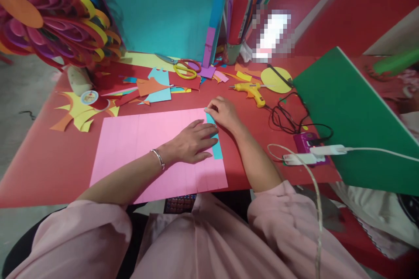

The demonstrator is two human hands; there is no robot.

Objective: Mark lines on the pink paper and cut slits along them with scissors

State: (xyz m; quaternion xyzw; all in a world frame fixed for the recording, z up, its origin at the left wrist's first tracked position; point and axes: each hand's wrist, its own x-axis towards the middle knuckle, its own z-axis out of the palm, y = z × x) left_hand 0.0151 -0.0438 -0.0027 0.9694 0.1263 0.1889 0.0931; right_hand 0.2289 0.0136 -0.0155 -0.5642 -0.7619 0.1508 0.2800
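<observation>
we look through one camera worn on the person's head, so we see the red table [42, 157] from just above its near edge, facing forward and steeply down. the wearer's pink top [176, 248], nearest to us, fills the bottom centre of the frame. the left hand [196, 141] and right hand [224, 113] lie around the middle, a little farther off. beyond them our view runs to the teal board [157, 13] at the top centre. it spreads wide, taking in the paper flower [55, 19] at the upper left and the green board [356, 122] at the right.
</observation>
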